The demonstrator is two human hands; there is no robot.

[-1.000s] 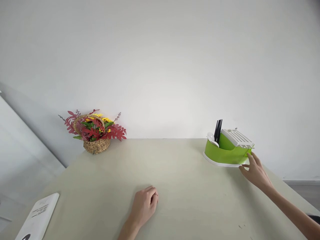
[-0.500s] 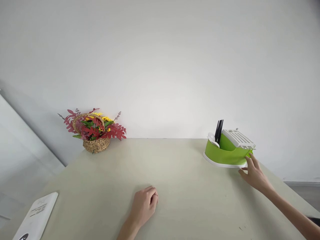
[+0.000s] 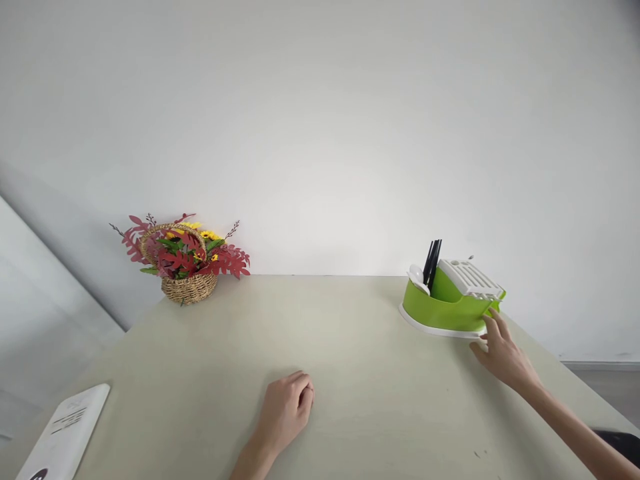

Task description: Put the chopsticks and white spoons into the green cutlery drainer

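My right hand [image 3: 503,351] reaches to the right end of a green and white utensil holder [image 3: 440,313]. Its fingers are stretched out and its thumb stands apart; the fingertips are at the holder's lower right edge, seemingly touching it. In the holder's open compartment stand black chopsticks [image 3: 433,263] and white spoons [image 3: 417,277]. A slotted white rack [image 3: 469,277] covers its right part. My left hand [image 3: 286,407] rests on the table as a loose fist, with nothing visible in it and nothing close by.
At the back left of the pale table [image 3: 320,333] stands a wicker basket [image 3: 189,290] of red leaves and yellow flowers. A white flat object [image 3: 67,427] with dark lines lies at the left edge. The wall [image 3: 320,167] borders the table's back, and a dark object [image 3: 620,441] shows at far right.
The whole view has shifted slightly, so most things appear a little further left. My right fingers stay at the holder's right end, and my left fist remains in place.
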